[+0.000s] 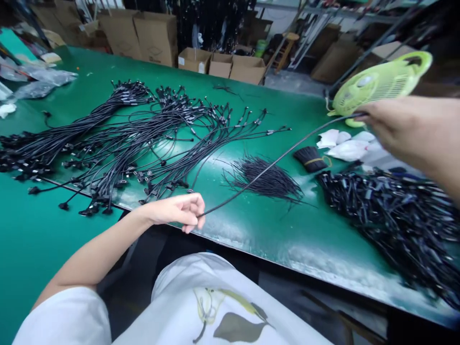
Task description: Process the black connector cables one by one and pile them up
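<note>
A single black cable [268,168] stretches between my two hands above the green table. One end sits pinched in my left hand [187,213], just over the table's front edge. My right hand [391,122] is closed on the other end, higher up at the right; its fingertips are partly hidden. Beneath the cable lies a loose pile of thin black ties [268,177]. Cables with connectors [168,124] are spread in bunches to the left. A large tangled heap of black cables [395,206] lies below my right hand.
A lime-green fan [377,84] stands at the right, behind my right hand. White crumpled wrapping [348,143] and a banded black bundle [309,159] lie near it. Cardboard boxes [156,38] line the far edge. Clear plastic bags [43,79] are at the far left.
</note>
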Available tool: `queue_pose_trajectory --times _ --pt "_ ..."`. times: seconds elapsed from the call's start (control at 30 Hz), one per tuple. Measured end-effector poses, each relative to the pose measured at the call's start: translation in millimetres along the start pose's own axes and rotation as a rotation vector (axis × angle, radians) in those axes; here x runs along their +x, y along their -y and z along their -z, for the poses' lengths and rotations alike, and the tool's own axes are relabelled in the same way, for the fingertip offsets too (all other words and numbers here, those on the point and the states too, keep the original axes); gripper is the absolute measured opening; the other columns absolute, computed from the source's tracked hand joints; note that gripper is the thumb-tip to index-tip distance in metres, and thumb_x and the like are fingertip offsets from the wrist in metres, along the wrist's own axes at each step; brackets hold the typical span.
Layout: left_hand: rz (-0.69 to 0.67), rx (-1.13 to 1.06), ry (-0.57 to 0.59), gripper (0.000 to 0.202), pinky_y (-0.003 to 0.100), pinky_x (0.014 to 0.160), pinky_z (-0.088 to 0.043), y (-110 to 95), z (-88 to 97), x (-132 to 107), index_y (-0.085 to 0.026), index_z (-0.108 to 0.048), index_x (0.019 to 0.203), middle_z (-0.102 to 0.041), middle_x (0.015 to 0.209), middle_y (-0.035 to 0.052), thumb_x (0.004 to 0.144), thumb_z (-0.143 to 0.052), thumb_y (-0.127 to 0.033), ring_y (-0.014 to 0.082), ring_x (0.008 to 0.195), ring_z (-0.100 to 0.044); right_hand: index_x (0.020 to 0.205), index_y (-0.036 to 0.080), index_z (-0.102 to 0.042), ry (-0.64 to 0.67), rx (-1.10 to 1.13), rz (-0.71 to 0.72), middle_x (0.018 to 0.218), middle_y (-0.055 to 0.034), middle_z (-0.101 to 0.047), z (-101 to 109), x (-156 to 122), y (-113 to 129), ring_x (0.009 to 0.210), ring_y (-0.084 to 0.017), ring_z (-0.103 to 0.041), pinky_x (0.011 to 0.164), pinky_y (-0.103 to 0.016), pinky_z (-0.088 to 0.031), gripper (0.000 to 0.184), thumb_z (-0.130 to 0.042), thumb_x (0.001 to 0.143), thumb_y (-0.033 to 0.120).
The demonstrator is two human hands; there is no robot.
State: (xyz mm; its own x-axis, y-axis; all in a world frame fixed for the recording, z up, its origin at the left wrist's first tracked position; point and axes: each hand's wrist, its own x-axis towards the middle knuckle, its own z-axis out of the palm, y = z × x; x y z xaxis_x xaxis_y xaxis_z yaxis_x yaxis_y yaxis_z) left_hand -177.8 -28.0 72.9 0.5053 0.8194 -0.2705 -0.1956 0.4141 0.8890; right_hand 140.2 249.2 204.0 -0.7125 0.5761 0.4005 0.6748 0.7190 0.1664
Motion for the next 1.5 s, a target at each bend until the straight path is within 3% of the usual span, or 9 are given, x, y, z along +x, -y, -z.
queue_pose_trajectory --times 0.1,0.27,0.4,0.57,0.7,0.97,1.2,1.37,1.5 --pt "0.126 0.06 0.063 0.032 0.023 0.057 -0.041 17 -10.5 13 -0.014 -0.064 0.106 -0.066 0.075 0.0051 0.089 -0.06 -0.04 0.0098 0.057 -0.054 0.089 0.019 -0.057 0.059 -0.3 -0.049 0.076 -0.0097 -0.056 12 -56 12 0.058 -0.014 -0.038 0.053 -0.029 -0.013 0.051 -0.015 0.1 0.046" --pt "-0.219 -0.004 -0.481 0.033 0.023 0.063 -0.044 21 -28.0 30 -0.014 -0.068 0.079 -0.057 0.069 0.0023 0.084 -0.064 -0.047 0.0109 0.064 -0.052 0.076 0.02 -0.049 0.225 -0.191 -0.069 0.06 -0.0037 -0.049 -8 -154 47 0.039 -0.009 -0.027 0.045 -0.027 -0.007 0.028 -0.036 0.097 0.032" --pt "-0.478 0.558 -0.709 0.017 0.031 0.091 -0.045 16 -66.5 63 -0.016 -0.069 0.082 -0.058 0.109 0.0098 0.085 -0.061 -0.031 0.0197 0.101 -0.057 0.076 0.019 -0.053 0.484 0.251 0.216 0.061 -0.0018 -0.059 -26 -197 111 0.044 -0.012 -0.048 0.044 -0.028 -0.02 0.02 -0.044 0.094 0.018" --pt "-0.324 0.922 -0.317 0.018 0.03 0.079 -0.047 26 -115.1 88 -0.018 -0.065 0.096 -0.062 0.087 0.0058 0.09 -0.049 -0.024 0.0174 0.079 -0.058 0.082 0.017 -0.06 0.475 0.557 0.203 0.075 -0.0026 -0.066 -18 -168 144 0.062 -0.014 -0.059 0.053 -0.026 -0.029 0.019 -0.051 0.094 0.03" --pt "-0.061 0.527 -0.115 0.026 0.023 0.053 -0.035 27 -104.6 68 -0.016 -0.067 0.095 -0.045 0.055 -0.0038 0.093 -0.051 -0.037 0.0096 0.049 -0.039 0.081 0.018 -0.063 0.467 0.726 0.166 0.079 -0.0025 -0.067 -32 -154 98 0.071 -0.015 -0.06 0.06 -0.024 -0.035 0.025 -0.053 0.092 0.038" --pt "-0.398 -0.487 -0.548 0.023 0.015 0.044 -0.028 12 -76.2 43 -0.01 -0.065 0.108 -0.024 0.052 -0.0101 0.089 -0.057 -0.02 0.003 0.039 -0.021 0.112 0.018 -0.063 0.29 0.63 -0.089 0.1 -0.0074 -0.07 -87 -203 63 0.087 -0.021 -0.064 0.066 -0.028 -0.042 0.036 -0.036 0.097 0.036" --pt "-0.234 -0.407 -0.531 0.034 0.014 0.044 -0.029 21 -72.3 69 -0.007 -0.065 0.109 -0.036 0.06 -0.0078 0.075 -0.06 -0.006 0.0009 0.042 -0.028 0.106 0.018 -0.063 0.282 0.356 0.097 0.085 -0.0046 -0.068 -75 -209 87 0.072 -0.015 -0.062 0.055 -0.026 -0.029 0.034 -0.032 0.101 0.03" --pt "-0.3 -0.335 -0.606 0.024 0.015 0.04 -0.03 25 -69.4 74 -0.013 -0.067 0.098 -0.041 0.06 -0.0059 0.085 -0.064 -0.032 0.003 0.044 -0.034 0.098 0.017 -0.062 0.371 0.306 0.096 0.084 -0.0055 -0.067 -81 -207 98 0.071 -0.016 -0.061 0.053 -0.027 -0.025 0.025 -0.041 0.098 0.029" --pt "-0.316 0.164 -0.621 0.032 0.023 0.067 -0.047 39 -87.7 96 -0.017 -0.065 0.097 -0.065 0.093 0.0074 0.086 -0.061 -0.047 0.0153 0.081 -0.061 0.086 0.015 -0.062 0.457 0.45 0.273 0.077 -0.0052 -0.065 -79 -197 135 0.062 -0.013 -0.057 0.052 -0.027 -0.023 0.019 -0.045 0.094 0.019"
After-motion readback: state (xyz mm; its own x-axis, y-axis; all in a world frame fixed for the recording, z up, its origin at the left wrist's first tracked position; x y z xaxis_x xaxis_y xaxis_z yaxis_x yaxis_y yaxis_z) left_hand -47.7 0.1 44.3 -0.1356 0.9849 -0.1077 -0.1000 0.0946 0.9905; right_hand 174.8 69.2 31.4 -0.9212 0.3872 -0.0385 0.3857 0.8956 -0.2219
